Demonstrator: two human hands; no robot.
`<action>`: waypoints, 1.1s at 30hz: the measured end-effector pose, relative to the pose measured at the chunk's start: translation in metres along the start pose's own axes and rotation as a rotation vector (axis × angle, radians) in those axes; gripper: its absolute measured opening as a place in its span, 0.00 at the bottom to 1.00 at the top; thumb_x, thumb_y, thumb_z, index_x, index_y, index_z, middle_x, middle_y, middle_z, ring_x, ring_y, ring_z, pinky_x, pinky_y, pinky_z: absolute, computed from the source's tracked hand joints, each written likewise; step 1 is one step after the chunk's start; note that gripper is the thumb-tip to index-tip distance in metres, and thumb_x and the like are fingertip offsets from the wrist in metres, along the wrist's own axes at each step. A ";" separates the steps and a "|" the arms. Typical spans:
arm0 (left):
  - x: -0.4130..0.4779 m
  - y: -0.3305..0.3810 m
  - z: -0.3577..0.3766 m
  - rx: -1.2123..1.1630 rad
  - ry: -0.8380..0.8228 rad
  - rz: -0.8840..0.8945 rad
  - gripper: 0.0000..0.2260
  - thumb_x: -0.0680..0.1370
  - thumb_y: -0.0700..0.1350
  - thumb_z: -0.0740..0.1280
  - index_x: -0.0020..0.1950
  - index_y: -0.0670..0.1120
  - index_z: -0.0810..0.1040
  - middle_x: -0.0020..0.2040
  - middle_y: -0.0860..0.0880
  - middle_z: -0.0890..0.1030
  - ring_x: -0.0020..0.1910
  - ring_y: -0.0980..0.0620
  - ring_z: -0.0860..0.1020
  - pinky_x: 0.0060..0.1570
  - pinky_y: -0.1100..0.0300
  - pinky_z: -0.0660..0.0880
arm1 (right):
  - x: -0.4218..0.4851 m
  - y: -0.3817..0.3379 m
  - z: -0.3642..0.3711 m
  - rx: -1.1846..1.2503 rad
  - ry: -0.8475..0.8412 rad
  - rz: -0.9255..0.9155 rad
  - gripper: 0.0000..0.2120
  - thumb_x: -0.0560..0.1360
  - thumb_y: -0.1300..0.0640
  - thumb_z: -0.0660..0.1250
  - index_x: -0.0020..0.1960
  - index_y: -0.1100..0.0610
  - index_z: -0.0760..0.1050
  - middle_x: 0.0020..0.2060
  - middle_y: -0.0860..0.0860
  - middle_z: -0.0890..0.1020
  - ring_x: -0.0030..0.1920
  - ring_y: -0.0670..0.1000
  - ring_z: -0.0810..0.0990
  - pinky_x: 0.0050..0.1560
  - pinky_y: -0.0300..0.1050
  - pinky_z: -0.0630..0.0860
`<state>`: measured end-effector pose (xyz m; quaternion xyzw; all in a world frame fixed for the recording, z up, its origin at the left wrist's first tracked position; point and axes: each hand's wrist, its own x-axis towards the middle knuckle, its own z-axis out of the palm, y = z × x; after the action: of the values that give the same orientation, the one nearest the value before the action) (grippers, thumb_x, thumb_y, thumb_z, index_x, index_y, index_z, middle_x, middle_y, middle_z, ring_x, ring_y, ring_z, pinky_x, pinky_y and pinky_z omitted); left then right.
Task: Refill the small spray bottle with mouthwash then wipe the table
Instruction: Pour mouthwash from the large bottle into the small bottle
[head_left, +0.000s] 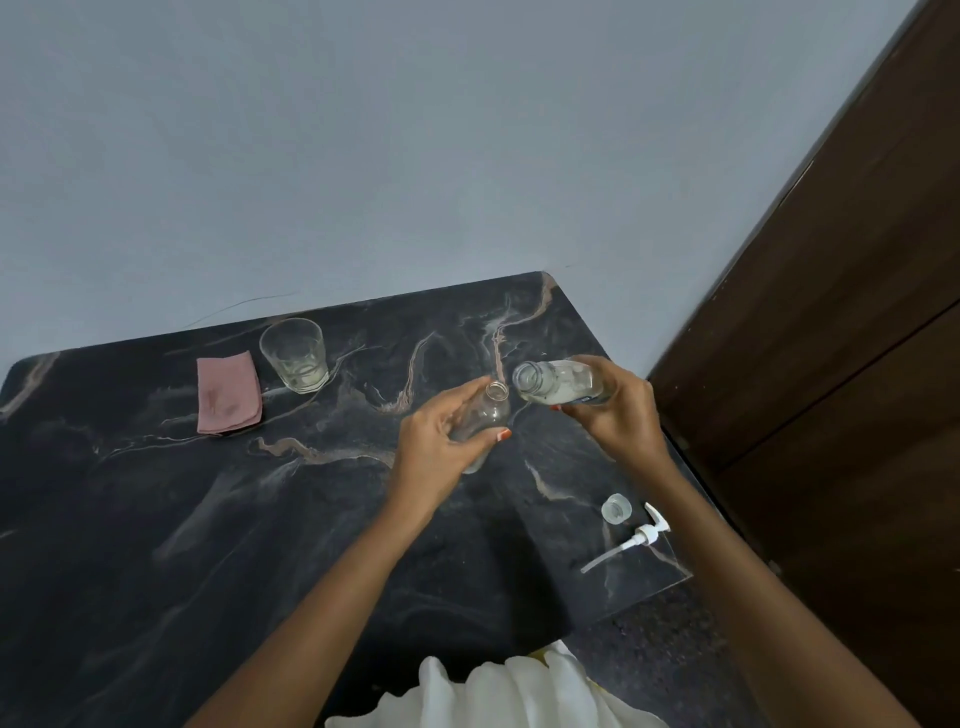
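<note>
L hand (434, 447) is gripping the small spray bottle (488, 410), fingers curled round its body, open neck tipping twd the R hand (618, 415). R hand is clamping the mouthwash bottle (556, 382), lying nearly flat, mouth just beside the small neck, not yet over it. Pour looks abt to begin: lip should be going right over the neck, tilting slowly, thin stream, L hand steadying. Pump top (641, 535) & cap (616, 507) are lying near R wrist; pink cloth (228, 392) is sitting well left of L hand.
</note>
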<state>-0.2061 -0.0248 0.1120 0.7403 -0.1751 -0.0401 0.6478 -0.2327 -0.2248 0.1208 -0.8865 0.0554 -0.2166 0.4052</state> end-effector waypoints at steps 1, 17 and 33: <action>0.000 0.001 0.000 0.004 0.000 0.003 0.27 0.64 0.38 0.75 0.60 0.52 0.73 0.52 0.63 0.76 0.51 0.72 0.75 0.52 0.77 0.69 | 0.001 -0.001 0.000 -0.040 -0.005 -0.016 0.20 0.62 0.57 0.78 0.52 0.55 0.78 0.45 0.47 0.83 0.47 0.51 0.82 0.50 0.50 0.78; -0.001 0.005 -0.002 0.068 0.009 0.011 0.27 0.64 0.40 0.75 0.61 0.50 0.73 0.53 0.59 0.76 0.51 0.72 0.74 0.53 0.78 0.68 | 0.014 -0.018 -0.009 -0.323 0.056 -0.251 0.19 0.62 0.62 0.77 0.51 0.60 0.79 0.45 0.55 0.84 0.45 0.55 0.81 0.48 0.42 0.67; -0.002 0.004 0.002 0.062 0.011 -0.008 0.27 0.64 0.41 0.76 0.61 0.47 0.75 0.54 0.57 0.77 0.55 0.64 0.76 0.56 0.75 0.69 | 0.018 -0.023 -0.017 -0.430 0.068 -0.325 0.19 0.61 0.65 0.77 0.51 0.60 0.78 0.46 0.56 0.84 0.46 0.58 0.81 0.51 0.46 0.66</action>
<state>-0.2094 -0.0261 0.1152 0.7608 -0.1697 -0.0333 0.6256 -0.2254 -0.2265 0.1536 -0.9416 -0.0293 -0.2919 0.1652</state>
